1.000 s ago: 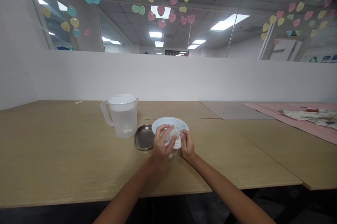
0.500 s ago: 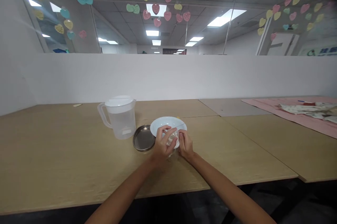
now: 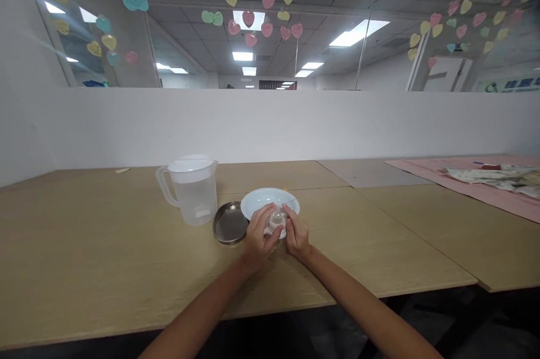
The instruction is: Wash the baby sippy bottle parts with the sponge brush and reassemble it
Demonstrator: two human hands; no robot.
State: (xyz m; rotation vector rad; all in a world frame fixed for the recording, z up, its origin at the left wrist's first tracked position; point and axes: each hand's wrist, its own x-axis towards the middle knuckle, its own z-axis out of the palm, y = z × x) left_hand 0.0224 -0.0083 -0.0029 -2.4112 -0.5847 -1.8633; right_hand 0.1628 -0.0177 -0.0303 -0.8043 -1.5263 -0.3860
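Both my hands are wrapped round a small clear bottle with a white cap (image 3: 277,221), held just above the wooden table (image 3: 105,257). My left hand (image 3: 258,237) grips it from the left, thumb up against the cap. My right hand (image 3: 296,235) pinches it from the right. Directly behind the bottle sits a pale blue bowl (image 3: 265,200). A round metal lid or dish (image 3: 229,223) lies flat to the left of my hands. A translucent plastic jug (image 3: 191,189) with a white lid and handle stands further left.
A white partition wall (image 3: 270,122) runs along the table's far edge. At the far right a pink mat (image 3: 476,184) carries patterned cloth (image 3: 493,174). A small pale scrap (image 3: 122,170) lies near the back left. The table's front edge is close to my body.
The bottle has sunk a little and both hands have closed more tightly round its cap. The view has shifted slightly to the right and up.
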